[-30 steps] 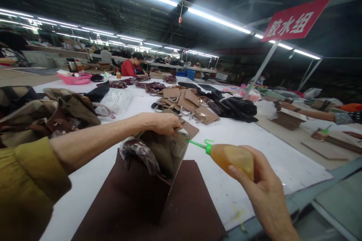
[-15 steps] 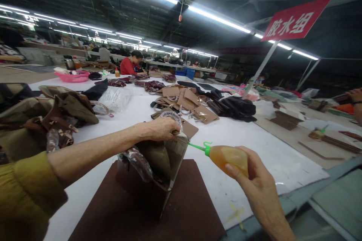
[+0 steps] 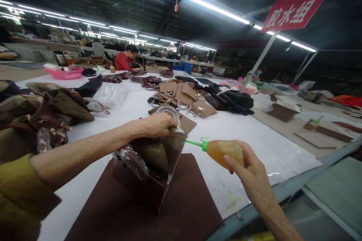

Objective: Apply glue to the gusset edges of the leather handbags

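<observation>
My left hand (image 3: 161, 124) is closed on the upper edge of a brown handbag (image 3: 149, 154), beside a plastic-wrapped handle. Another wrapped handle (image 3: 132, 163) hangs down the bag's near side. The bag stands tilted on a dark brown board (image 3: 186, 199). In my right hand (image 3: 247, 163) is a squeeze bottle of amber liquid (image 3: 223, 153) with a green nozzle, held nearly level. The nozzle's tip meets the bag's upper right edge close to my left fingers; whether liquid is coming out cannot be seen.
Several brown bags (image 3: 53, 109) lie at the left. Tan bag pieces (image 3: 183, 96) and a black pile (image 3: 230, 99) sit beyond my hands. A pink basin (image 3: 65, 72) and a person in red (image 3: 123, 61) are farther back. A signpost (image 3: 258, 62) rises at the right.
The camera view has shifted slightly, so the whole scene sits a little differently. Both hands keep their holds, and the nozzle stays at the bag's edge.
</observation>
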A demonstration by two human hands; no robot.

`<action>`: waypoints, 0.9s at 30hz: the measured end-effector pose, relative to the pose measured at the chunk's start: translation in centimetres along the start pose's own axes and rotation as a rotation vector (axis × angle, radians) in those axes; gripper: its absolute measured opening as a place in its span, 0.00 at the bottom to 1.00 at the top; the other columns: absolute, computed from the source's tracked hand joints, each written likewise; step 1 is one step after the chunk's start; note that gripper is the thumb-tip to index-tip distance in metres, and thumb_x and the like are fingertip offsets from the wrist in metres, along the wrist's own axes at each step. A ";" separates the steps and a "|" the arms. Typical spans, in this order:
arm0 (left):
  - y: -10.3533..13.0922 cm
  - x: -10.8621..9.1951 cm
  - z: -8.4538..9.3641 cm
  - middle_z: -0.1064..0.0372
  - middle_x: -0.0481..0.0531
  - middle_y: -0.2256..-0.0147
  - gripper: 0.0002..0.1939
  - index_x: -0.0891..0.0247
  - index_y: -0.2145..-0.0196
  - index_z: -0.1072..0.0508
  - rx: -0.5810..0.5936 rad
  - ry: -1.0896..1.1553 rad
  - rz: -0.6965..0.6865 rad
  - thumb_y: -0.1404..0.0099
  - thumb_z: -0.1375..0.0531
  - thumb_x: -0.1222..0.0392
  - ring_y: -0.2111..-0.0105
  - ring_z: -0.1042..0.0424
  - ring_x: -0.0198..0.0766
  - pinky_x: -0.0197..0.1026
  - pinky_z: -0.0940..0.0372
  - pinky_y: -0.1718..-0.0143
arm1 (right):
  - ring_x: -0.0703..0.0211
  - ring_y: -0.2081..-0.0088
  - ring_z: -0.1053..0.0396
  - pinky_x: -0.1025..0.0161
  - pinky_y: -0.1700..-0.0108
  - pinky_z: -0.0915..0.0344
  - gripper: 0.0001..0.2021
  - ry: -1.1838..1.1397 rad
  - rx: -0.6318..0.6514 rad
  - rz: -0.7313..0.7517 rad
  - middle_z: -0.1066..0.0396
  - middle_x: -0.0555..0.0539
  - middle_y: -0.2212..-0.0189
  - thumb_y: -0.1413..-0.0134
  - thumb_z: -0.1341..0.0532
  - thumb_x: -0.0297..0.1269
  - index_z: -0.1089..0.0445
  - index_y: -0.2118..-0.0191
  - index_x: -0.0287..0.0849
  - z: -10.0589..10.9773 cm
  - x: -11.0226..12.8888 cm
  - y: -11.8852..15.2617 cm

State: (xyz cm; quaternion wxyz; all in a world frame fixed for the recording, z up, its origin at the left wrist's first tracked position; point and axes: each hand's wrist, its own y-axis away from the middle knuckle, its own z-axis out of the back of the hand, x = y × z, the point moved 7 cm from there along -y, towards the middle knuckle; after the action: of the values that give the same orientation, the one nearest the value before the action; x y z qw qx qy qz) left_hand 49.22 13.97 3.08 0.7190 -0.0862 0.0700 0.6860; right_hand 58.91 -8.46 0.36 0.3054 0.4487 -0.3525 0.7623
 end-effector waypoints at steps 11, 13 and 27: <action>0.7 -0.7 0.0 0.40 0.43 0.78 0.06 0.62 0.75 0.33 0.009 0.035 -0.017 0.42 0.41 0.61 0.77 0.42 0.32 0.35 0.52 0.76 | 0.60 0.73 0.38 0.64 0.75 0.41 0.20 0.018 0.052 -0.003 0.33 0.52 0.71 0.52 0.36 0.49 0.37 0.56 0.45 -0.3 -0.7 0.7; 0.8 -0.7 0.0 0.40 0.43 0.78 0.06 0.62 0.75 0.34 0.002 0.034 -0.018 0.42 0.41 0.61 0.77 0.42 0.32 0.35 0.52 0.76 | 0.60 0.74 0.39 0.65 0.75 0.41 0.19 0.008 0.051 -0.004 0.34 0.53 0.71 0.52 0.36 0.48 0.37 0.56 0.45 -0.3 -0.7 0.8; 1.7 -0.1 -0.1 0.41 0.43 0.78 0.08 0.62 0.76 0.37 -0.034 0.077 -0.042 0.43 0.41 0.59 0.77 0.42 0.32 0.36 0.52 0.76 | 0.56 0.65 0.34 0.64 0.67 0.36 0.21 0.015 0.029 -0.034 0.30 0.49 0.65 0.54 0.35 0.49 0.37 0.56 0.44 -0.9 -0.2 1.9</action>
State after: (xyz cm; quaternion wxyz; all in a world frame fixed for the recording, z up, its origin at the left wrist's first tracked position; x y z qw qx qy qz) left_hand 47.56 13.90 3.01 0.7286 -0.1264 0.0841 0.6679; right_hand 57.07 -8.82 -0.66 0.3145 0.4531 -0.3314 0.7655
